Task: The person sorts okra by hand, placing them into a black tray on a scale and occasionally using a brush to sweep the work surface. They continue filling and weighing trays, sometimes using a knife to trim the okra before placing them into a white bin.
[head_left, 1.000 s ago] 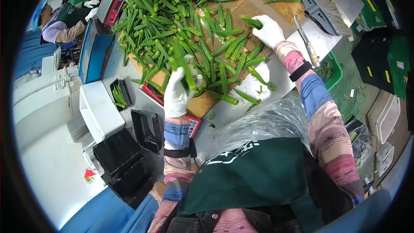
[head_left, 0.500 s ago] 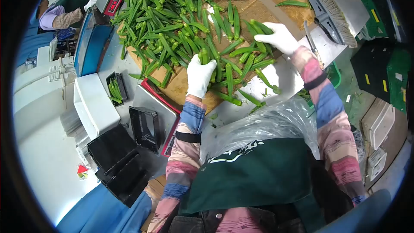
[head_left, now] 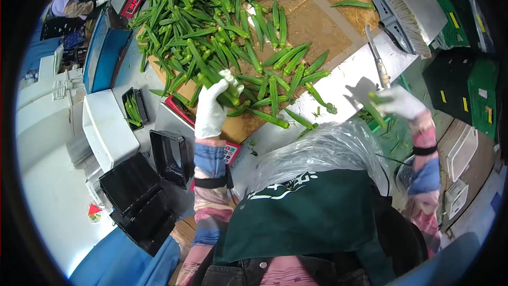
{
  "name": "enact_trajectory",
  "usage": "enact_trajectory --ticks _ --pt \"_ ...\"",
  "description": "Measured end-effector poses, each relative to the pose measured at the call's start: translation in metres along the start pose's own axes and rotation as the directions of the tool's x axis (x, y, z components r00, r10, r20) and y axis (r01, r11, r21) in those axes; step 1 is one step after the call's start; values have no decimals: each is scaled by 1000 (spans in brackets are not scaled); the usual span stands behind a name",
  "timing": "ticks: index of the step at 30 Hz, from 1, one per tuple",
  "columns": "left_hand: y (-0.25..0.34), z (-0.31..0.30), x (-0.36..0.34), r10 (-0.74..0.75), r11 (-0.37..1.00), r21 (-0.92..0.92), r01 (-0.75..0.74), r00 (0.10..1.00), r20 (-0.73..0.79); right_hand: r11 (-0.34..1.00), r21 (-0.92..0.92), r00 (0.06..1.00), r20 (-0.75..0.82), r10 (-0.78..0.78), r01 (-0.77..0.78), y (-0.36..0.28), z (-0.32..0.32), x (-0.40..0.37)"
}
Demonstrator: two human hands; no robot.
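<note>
Lying at the left in a small black plastic tray [head_left: 143, 105], a few slim green okra pods [head_left: 132, 108] look light and fairly stiff. Right of them, the left hand [head_left: 211, 114], in a white glove, has its fingers curled round several long green pods [head_left: 200, 63], their tips angled up and away. Such a bundle probably weighs little but could slide apart, so a loose wrap around the middle should suit it better than a hard squeeze, which might bruise the ribs. Beyond and beside this hand, a heap of green okra [head_left: 180, 18] spreads over brown cardboard [head_left: 312, 26] on the pale counter [head_left: 365, 66]; the ridged skins should give the glove some grip, while the thin tips may snap. Next comes a knife with a pale handle [head_left: 379, 62], and nearer the body the white-gloved right hand [head_left: 405, 103], blurred, seems to pinch one green pod [head_left: 377, 109] by its end, above a green plastic basket [head_left: 406, 83]; its exact finger contact cannot be told.
</note>
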State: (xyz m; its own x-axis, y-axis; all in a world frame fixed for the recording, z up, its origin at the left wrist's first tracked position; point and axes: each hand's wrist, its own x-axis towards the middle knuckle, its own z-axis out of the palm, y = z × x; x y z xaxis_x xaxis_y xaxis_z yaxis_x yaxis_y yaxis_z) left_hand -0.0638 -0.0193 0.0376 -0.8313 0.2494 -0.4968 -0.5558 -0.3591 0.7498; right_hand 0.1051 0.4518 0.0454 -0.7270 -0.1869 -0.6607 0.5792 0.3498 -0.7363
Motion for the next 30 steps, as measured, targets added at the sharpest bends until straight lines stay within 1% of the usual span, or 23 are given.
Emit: enact_trajectory --ticks 1,2,4,5,6,7,8,9,10,11,12,13,14,16,17,18,20,21,24,25,26,28,30 --pt "3 -1 -10 -5 1000 -15 5 1000 -8 988 -61 990 -32 137 -139 0 -4 -14" --pt "6 -1 -17 -12 1000 -28 12 1000 -15 990 -23 984 -114 138 -141 0 -4 -16" --pt "1 4 -22 -18 993 119 21 1000 -24 989 56 949 -279 146 -136 -10 3 -16" --pt "-4 9 -24 -21 981 193 26 999 -30 992 -116 946 -324 10 -50 -27 9 -2" --pt "-7 21 -23 -1 874 484 48 995 -97 925 -379 921 -370 -120 -32 -30 15 19" --pt "-29 16 -11 172 690 721 -64 982 -77 895 -446 878 -417 -236 29 -22 28 50" --pt "-50 11 1 328 429 892 -142 945 -7 868 -473 833 -412 -368 150 -44 47 74" --pt "-59 25 2 372 279 958 -63 927 -48 847 -475 754 -458 -470 239 -42 69 106" --pt "-67 40 2 420 124 992 27 904 -78 771 -564 741 -375 -557 295 -52 83 135" --pt "-70 51 0 397 30 998 60 915 -67 588 -720 617 -284 -734 368 -60 96 162" --pt "-75 55 0 329 -1 993 116 938 -109 463 -795 520 -224 -824 392 -69 105 181" --pt "-76 55 1 326 -15 993 114 940 -103 355 -850 483 -140 -864 388 -69 109 205" --pt "-77 53 2 325 -29 993 112 941 -97 354 -872 541 -128 -831 338 -77 109 214" --pt "-67 35 -1 376 260 965 -38 924 -65 341 -910 651 -112 -751 237 -87 107 224" --pt "-51 34 -7 340 412 910 -40 933 -114 337 -911 653 -108 -750 236 -93 100 221" --pt "-46 16 -7 363 568 808 -155 928 -77 373 -889 622 -137 -771 267 -92 93 212" --pt "-21 16 -25 156 829 558 -31 972 -177 453 -842 627 -189 -756 293 -96 81 189" --pt "-18 21 -29 206 814 573 -93 969 -137 472 -824 642 -183 -745 313 -95 81 184" --pt "-40 28 -20 229 561 827 -50 968 -97 477 -737 691 -18 -723 480 -94 104 165" --pt "-50 46 -22 323 460 879 -125 946 -34 379 -758 628 51 -777 531 -76 117 176" --pt "-61 64 -26 331 378 921 -98 943 -36 307 -799 648 131 -750 517 -60 130 187" --pt "-89 80 -20 304 92 993 78 947 -102 246 -829 677 200 -708 502 -55 140 188" --pt "-88 80 -12 289 128 988 86 950 -121 256 -816 590 124 -798 518 -54 130 191"
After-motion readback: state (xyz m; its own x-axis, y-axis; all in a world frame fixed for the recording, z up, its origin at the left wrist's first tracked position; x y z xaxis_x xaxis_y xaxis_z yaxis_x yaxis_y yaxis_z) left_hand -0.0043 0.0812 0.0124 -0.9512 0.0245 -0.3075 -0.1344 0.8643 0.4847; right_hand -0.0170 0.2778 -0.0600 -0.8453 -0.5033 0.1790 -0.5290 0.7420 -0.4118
